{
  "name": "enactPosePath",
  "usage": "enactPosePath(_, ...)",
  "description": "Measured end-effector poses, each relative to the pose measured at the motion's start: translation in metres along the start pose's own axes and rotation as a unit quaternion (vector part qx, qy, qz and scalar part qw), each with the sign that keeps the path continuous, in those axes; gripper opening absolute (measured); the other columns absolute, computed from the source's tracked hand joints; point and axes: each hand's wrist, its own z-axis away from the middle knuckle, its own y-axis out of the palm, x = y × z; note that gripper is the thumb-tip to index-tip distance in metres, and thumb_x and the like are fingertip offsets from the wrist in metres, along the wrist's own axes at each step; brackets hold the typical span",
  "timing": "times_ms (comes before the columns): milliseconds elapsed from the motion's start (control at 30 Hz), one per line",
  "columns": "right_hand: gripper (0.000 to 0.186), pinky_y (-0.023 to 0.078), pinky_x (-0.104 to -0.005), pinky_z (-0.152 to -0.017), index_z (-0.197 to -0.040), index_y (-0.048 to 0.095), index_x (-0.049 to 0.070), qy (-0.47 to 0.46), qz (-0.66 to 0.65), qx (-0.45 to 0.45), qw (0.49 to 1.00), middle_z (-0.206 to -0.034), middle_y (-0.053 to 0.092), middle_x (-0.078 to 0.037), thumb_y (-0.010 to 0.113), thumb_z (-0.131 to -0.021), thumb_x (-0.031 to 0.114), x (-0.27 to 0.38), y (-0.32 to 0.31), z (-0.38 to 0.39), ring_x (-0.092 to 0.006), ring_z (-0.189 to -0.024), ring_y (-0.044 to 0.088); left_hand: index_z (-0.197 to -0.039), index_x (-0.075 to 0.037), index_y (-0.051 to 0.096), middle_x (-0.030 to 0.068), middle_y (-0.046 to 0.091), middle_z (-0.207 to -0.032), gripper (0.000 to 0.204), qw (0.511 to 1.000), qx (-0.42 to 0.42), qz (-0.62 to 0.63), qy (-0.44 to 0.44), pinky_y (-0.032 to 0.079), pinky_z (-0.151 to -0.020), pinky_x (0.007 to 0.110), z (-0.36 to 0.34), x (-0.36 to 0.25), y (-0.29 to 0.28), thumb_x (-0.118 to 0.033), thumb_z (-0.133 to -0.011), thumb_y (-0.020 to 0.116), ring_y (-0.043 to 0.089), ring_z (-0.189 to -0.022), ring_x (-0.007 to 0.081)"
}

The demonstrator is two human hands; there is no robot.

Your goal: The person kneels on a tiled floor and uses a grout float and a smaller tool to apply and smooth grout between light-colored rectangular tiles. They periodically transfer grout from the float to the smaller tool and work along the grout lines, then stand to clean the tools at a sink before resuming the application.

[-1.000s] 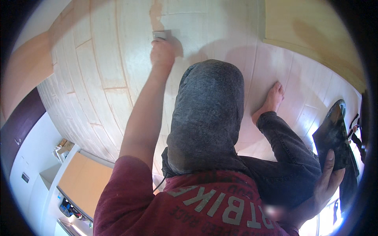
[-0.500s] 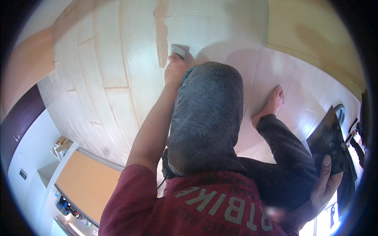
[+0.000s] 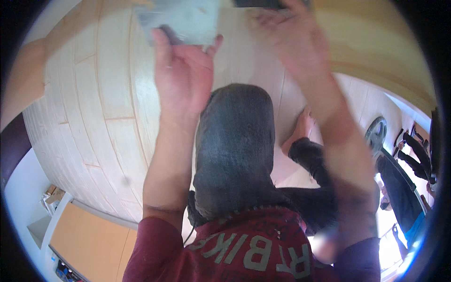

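Note:
My left hand point(image 3: 184, 70) is raised, palm turned up, holding a wide pale metal blade with a dark grip point(image 3: 190, 19) near the top edge. My right hand point(image 3: 293, 37), smeared by motion, reaches up beside it to a dark flat board point(image 3: 253, 3), cut off by the frame; how its fingers sit on the board is unclear. Both hands are over pale plank flooring point(image 3: 112, 94) with tan lines along the joints. My grey-clad knee point(image 3: 235, 136) is between my forearms, and my bare foot point(image 3: 300, 129) rests to the right.
A yellowish wooden surface point(image 3: 376, 42) fills the upper right. A tan panel point(image 3: 23, 80) is at the left, a tan-topped unit point(image 3: 89, 235) at lower left. A grey round object point(image 3: 376, 131) and dark gear point(image 3: 399, 188) stand at the right.
My left hand with the blade has left the floor, lifted and turned palm up. My right hand has swung from the lower right to the top, and the dark board has moved there too.

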Motion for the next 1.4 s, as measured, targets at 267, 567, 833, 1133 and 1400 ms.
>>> enactPosePath(267, 0.055, 0.049, -0.0437, -0.095, -0.143, 0.046, -0.002, 0.258, -0.080, -0.095, 0.958, -0.128, 0.062, -0.015, 0.039, -0.110, 0.042, -0.053, 0.054, 0.030, -0.0287, -0.110, 0.059, -0.133, -0.002, 0.052, 0.0148, 0.066, -0.113, 0.050, 0.988, -0.080, -0.136, 0.008, 0.053, -0.067, 0.035, -0.024, -0.002, -0.022, -0.046, -0.111, 0.041, 0.064, -0.080, 0.0234)
enactPosePath(567, 0.035, 0.055, -0.0417, -0.089, -0.133, 0.055, 0.000, 0.212, -0.010, -0.078, 0.974, -0.120, 0.067, -0.015, 0.058, -0.104, 0.018, -0.063, -0.008, 0.022, -0.0301, -0.103, 0.067, -0.136, -0.005, 0.052, 0.0141, 0.069, -0.116, 0.053, 0.957, -0.036, -0.284, -0.054, 0.054, -0.078, 0.039, -0.035, 0.048, -0.040, -0.050, -0.110, 0.042, 0.068, -0.094, 0.0245)
enactPosePath(833, 0.027, 0.055, -0.0369, -0.086, -0.122, 0.065, -0.001, -0.025, 0.301, -0.069, 0.951, -0.116, 0.068, -0.012, 0.058, -0.103, 0.017, 0.078, -0.105, 0.017, -0.0247, -0.098, 0.067, -0.134, -0.003, 0.064, 0.0164, 0.071, -0.121, 0.047, 0.767, -0.038, -0.640, 0.007, 0.051, -0.095, 0.037, -0.076, 0.057, -0.088, -0.037, -0.102, 0.063, 0.065, -0.114, 0.0227)
enactPosePath(1133, 0.034, 0.054, -0.0398, -0.093, -0.129, 0.060, -0.002, -0.017, 0.114, -0.181, 0.977, -0.121, 0.065, -0.012, 0.061, -0.101, 0.018, 0.068, -0.134, 0.032, -0.0246, -0.109, 0.065, -0.132, -0.010, 0.065, 0.0206, 0.063, -0.128, 0.059, 0.422, 0.200, -0.880, 0.081, 0.050, -0.102, 0.046, -0.131, 0.157, -0.127, -0.040, -0.083, 0.081, 0.061, -0.120, 0.0346)
enactPosePath(1400, 0.044, 0.053, -0.0418, -0.095, -0.137, 0.055, -0.001, -0.034, 0.207, -0.183, 0.960, -0.127, 0.063, -0.012, 0.063, -0.101, 0.022, 0.060, -0.119, 0.032, -0.0265, -0.113, 0.064, -0.134, -0.006, 0.060, 0.0196, 0.055, -0.134, 0.073, 0.239, 0.266, -0.933, -0.025, 0.048, -0.105, 0.046, -0.157, 0.199, -0.127, -0.041, -0.076, 0.088, 0.054, -0.125, 0.0370)
